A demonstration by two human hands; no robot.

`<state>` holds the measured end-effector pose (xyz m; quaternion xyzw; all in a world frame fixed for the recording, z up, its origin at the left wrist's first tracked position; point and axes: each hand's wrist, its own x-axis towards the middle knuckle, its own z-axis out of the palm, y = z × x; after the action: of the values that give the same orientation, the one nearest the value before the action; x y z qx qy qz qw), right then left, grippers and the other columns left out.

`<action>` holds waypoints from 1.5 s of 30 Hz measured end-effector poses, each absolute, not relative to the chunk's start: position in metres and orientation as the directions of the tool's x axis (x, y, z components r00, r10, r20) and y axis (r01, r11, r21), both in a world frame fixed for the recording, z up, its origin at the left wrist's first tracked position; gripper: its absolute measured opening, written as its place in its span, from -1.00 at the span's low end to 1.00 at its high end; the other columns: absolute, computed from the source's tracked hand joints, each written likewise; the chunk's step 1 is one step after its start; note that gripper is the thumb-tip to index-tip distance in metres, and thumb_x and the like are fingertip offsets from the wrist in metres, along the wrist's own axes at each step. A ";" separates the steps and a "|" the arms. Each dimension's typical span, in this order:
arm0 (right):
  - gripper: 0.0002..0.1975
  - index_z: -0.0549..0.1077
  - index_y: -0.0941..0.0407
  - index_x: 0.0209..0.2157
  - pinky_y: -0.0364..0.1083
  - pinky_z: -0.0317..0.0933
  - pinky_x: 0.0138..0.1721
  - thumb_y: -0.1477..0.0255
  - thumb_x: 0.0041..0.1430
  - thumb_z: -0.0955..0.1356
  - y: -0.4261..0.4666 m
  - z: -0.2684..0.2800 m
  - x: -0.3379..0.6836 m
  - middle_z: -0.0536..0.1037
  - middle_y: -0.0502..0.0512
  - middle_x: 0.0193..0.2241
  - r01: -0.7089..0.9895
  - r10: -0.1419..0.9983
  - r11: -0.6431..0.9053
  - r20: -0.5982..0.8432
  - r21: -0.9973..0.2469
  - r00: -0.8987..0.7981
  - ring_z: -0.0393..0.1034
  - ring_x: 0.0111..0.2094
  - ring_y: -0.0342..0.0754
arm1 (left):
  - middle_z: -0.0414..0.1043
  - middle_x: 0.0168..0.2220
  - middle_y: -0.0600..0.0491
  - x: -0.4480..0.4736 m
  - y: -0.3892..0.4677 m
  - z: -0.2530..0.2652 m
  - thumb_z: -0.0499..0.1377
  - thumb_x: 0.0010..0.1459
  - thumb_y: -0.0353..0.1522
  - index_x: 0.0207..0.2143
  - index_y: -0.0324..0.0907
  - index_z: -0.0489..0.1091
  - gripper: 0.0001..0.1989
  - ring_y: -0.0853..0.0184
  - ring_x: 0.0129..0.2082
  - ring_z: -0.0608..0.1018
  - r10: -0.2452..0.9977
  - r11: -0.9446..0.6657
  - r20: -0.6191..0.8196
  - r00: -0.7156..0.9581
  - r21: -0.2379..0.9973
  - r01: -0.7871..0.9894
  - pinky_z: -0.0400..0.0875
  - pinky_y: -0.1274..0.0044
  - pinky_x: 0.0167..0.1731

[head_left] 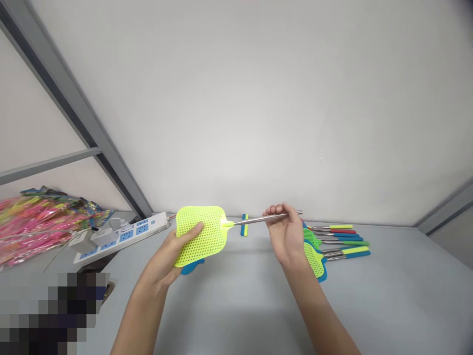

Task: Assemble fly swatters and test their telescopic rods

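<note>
A yellow fly swatter point(203, 231) with a perforated head is held up above the table. My left hand point(173, 256) grips its head, the thumb on top and the fingers hidden beneath. From the head a metal rod point(258, 218) runs to the right, its far end without a coloured grip. My right hand point(286, 234) is closed round that end, palm up, thumb over the rod. Below the swatter head, part of a blue swatter head point(192, 266) shows on the table. Two small grips, one blue point(243, 225) and one yellow point(246, 225), lie behind the rod.
Several fly swatters point(340, 241) with metal rods and coloured grips lie in a pile at the right. On the left, a white power strip point(127, 239) carries plugged-in adapters. Pink plastic-wrapped packets point(48, 222) are heaped beyond it. A white wall point(281, 108) backs the grey table point(236, 305).
</note>
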<state>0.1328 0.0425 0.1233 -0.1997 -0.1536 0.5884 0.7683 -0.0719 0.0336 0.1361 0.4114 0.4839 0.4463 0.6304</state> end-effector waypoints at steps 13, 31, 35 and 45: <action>-0.61 0.21 0.17 -0.77 -0.22 -0.20 -0.76 0.28 0.03 0.18 0.063 0.105 0.167 0.10 -0.11 -0.83 -0.350 0.866 0.295 0.094 -0.889 0.491 -0.06 -0.79 -0.28 | 0.45 -0.28 -0.07 -0.062 0.046 0.079 0.21 -0.11 -0.37 -0.27 -0.26 0.36 -0.71 0.29 -0.35 0.51 0.913 0.408 -0.380 0.150 0.839 -0.361 0.43 0.59 -0.40; -0.58 0.03 0.15 -0.83 -0.19 -0.17 -0.72 0.41 0.06 0.15 0.069 0.107 0.165 0.00 -0.14 -0.89 -0.388 0.718 0.520 0.142 -0.761 0.682 -0.12 -0.79 -0.26 | 0.38 -0.15 -0.09 -0.020 0.025 0.029 0.18 -0.06 -0.32 -0.12 -0.25 0.28 -0.60 0.23 -0.18 0.44 0.837 0.547 -0.448 0.315 0.657 -0.518 0.38 0.52 -0.24; -0.56 0.05 0.15 -0.84 -0.18 -0.20 -0.73 0.38 0.06 0.15 0.069 0.103 0.168 0.03 -0.13 -0.88 -0.378 0.735 0.481 0.130 -0.791 0.665 -0.10 -0.78 -0.26 | 0.39 -0.17 -0.10 -0.021 0.027 0.030 0.18 -0.07 -0.30 -0.14 -0.26 0.29 -0.60 0.24 -0.23 0.47 0.819 0.574 -0.472 0.327 0.656 -0.490 0.39 0.55 -0.29; -0.60 0.03 0.13 -0.80 -0.18 -0.15 -0.71 0.37 0.06 0.14 0.074 0.096 0.169 -0.01 -0.15 -0.85 -0.448 0.745 0.508 0.113 -0.736 0.657 -0.13 -0.78 -0.27 | 0.30 -0.10 -0.05 -0.035 0.040 0.035 0.18 -0.11 -0.20 0.01 -0.08 0.06 -0.39 0.24 -0.15 0.40 0.970 0.147 -0.179 -0.165 0.970 -0.192 0.32 0.49 -0.24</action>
<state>0.1692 0.0741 0.0960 -0.3472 -0.2137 0.3546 0.8415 -0.0348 0.0402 0.0347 0.3628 0.5361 0.5430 0.5348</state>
